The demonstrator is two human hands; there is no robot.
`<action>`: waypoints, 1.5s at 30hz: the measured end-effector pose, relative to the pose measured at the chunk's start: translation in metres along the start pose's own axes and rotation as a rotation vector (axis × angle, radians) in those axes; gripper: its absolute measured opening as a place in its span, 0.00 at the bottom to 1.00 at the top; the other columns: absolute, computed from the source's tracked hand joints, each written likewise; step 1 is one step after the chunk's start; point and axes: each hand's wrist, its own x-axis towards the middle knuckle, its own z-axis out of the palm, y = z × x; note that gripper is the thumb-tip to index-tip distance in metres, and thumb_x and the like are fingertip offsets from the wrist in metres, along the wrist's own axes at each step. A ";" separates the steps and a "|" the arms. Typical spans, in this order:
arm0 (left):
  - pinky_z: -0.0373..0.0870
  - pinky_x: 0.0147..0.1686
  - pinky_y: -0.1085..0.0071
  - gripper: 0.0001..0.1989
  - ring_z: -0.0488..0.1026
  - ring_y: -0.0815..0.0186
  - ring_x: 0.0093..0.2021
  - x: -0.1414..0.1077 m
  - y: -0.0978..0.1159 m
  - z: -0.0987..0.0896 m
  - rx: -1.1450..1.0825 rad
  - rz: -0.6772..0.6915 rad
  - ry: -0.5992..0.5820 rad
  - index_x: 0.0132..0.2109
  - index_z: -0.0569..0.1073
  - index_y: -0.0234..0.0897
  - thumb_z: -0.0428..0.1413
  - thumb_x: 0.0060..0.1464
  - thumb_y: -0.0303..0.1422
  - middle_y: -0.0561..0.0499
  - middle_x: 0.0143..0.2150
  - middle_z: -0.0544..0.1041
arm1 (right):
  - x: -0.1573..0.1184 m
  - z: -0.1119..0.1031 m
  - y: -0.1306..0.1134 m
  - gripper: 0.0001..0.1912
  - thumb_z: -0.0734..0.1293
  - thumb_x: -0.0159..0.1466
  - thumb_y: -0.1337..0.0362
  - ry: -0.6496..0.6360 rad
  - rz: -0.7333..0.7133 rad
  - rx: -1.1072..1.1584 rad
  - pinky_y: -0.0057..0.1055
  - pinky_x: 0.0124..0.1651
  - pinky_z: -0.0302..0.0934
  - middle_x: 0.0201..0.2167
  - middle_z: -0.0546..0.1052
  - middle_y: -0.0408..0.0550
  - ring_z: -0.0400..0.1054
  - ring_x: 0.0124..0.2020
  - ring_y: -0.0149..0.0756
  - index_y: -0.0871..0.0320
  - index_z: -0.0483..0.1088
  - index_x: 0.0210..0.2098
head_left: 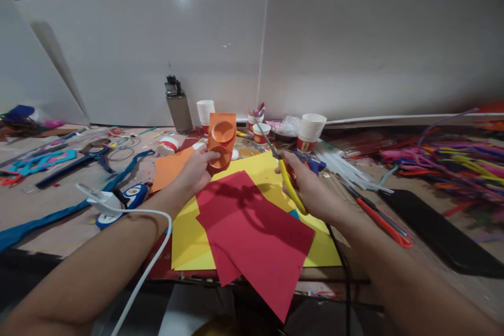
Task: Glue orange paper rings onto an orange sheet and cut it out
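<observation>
My left hand (200,168) grips an orange paper piece (222,122) with two round orange rings on its face, one above the other. The thumb lies over the lower ring. In my right hand (301,178) are yellow-handled scissors (290,185), their blades pointing up and to the left, away from the orange piece. Whether the blades are apart is hard to make out. Below both hands, red paper sheets (260,241) overlap on yellow sheets (321,244). An orange sheet (167,169) lies beside my left wrist.
A bottle (179,110) and stacked paper cups (311,128) stand at the back. Red-handled scissors (386,223), a black phone-like slab (441,233) and colourful pipe cleaners (468,163) lie right. A white cable (151,262) crosses my left forearm; blue tools (66,170) lie left.
</observation>
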 end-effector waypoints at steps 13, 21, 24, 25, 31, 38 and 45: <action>0.71 0.32 0.74 0.08 0.74 0.69 0.30 -0.006 0.003 0.005 -0.018 -0.011 0.031 0.34 0.74 0.32 0.61 0.43 0.24 0.52 0.30 0.78 | -0.003 -0.005 -0.006 0.25 0.63 0.62 0.51 -0.193 0.098 -0.269 0.31 0.32 0.58 0.33 0.76 0.50 0.68 0.30 0.37 0.61 0.70 0.53; 0.68 0.31 0.74 0.07 0.74 0.68 0.28 -0.006 -0.010 0.005 0.102 -0.036 -0.077 0.34 0.76 0.31 0.64 0.44 0.27 0.48 0.29 0.79 | -0.006 -0.001 -0.010 0.19 0.63 0.63 0.51 -0.271 0.078 -0.212 0.30 0.30 0.55 0.32 0.77 0.47 0.67 0.29 0.35 0.57 0.73 0.47; 0.68 0.32 0.74 0.08 0.74 0.69 0.29 -0.007 -0.014 0.005 0.112 -0.058 -0.129 0.34 0.77 0.30 0.64 0.44 0.28 0.47 0.31 0.79 | -0.007 0.000 -0.013 0.16 0.63 0.64 0.52 -0.272 0.083 -0.214 0.29 0.29 0.53 0.30 0.76 0.45 0.65 0.27 0.33 0.57 0.73 0.41; 0.68 0.32 0.74 0.08 0.74 0.69 0.29 -0.008 -0.015 0.006 0.116 -0.068 -0.135 0.34 0.78 0.30 0.65 0.44 0.29 0.47 0.32 0.80 | -0.008 0.000 -0.015 0.15 0.63 0.64 0.52 -0.272 0.080 -0.201 0.29 0.29 0.53 0.29 0.75 0.45 0.65 0.27 0.33 0.56 0.73 0.39; 0.67 0.30 0.76 0.07 0.73 0.70 0.28 -0.011 -0.016 0.008 0.140 -0.092 -0.154 0.33 0.78 0.31 0.65 0.44 0.29 0.49 0.30 0.79 | -0.008 0.001 -0.022 0.12 0.63 0.64 0.54 -0.288 0.128 -0.136 0.27 0.26 0.51 0.26 0.73 0.43 0.63 0.24 0.30 0.57 0.70 0.33; 0.66 0.30 0.74 0.07 0.73 0.69 0.28 -0.011 -0.015 0.007 0.146 -0.096 -0.153 0.33 0.78 0.31 0.65 0.44 0.29 0.48 0.30 0.79 | -0.008 0.002 -0.020 0.13 0.63 0.64 0.53 -0.281 0.131 -0.141 0.27 0.23 0.49 0.22 0.71 0.42 0.60 0.20 0.28 0.56 0.70 0.33; 0.65 0.30 0.76 0.09 0.72 0.71 0.27 -0.011 -0.016 0.007 0.138 -0.097 -0.170 0.32 0.77 0.31 0.66 0.42 0.30 0.51 0.28 0.78 | -0.008 0.001 -0.024 0.14 0.63 0.63 0.52 -0.320 0.158 -0.116 0.25 0.23 0.50 0.20 0.68 0.40 0.60 0.20 0.28 0.58 0.69 0.33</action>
